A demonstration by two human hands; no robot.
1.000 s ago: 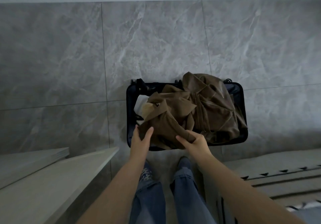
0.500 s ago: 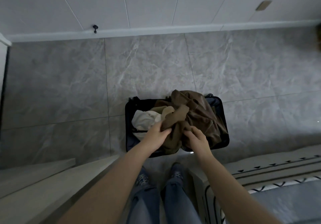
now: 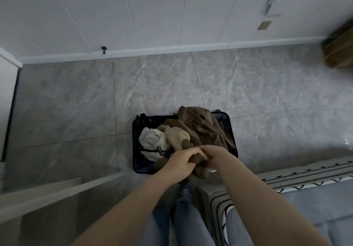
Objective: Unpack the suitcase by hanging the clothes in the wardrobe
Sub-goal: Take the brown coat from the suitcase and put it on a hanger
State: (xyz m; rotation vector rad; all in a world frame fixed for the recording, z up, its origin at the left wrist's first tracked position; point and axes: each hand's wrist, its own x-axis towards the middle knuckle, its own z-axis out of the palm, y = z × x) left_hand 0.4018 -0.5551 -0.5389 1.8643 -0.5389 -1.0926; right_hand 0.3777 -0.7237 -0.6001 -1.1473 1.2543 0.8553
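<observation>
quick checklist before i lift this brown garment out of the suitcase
1. Left hand grips the brown garment: ok.
2. Right hand grips it too: ok.
3. Garment free of the other clothes: not ok, it runs under the beige piece.
4. Suitcase open, flat on the floor: ok.
5. White garment and its black cords won't come along: cannot tell.
6. Wardrobe and hanger ready: cannot tell, not in view.

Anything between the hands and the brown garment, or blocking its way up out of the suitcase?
No. The left hand and right hand already grip the brown garment at the suitcase near edge. Nothing lies over it; the wardrobe isn't identifiable.
</observation>
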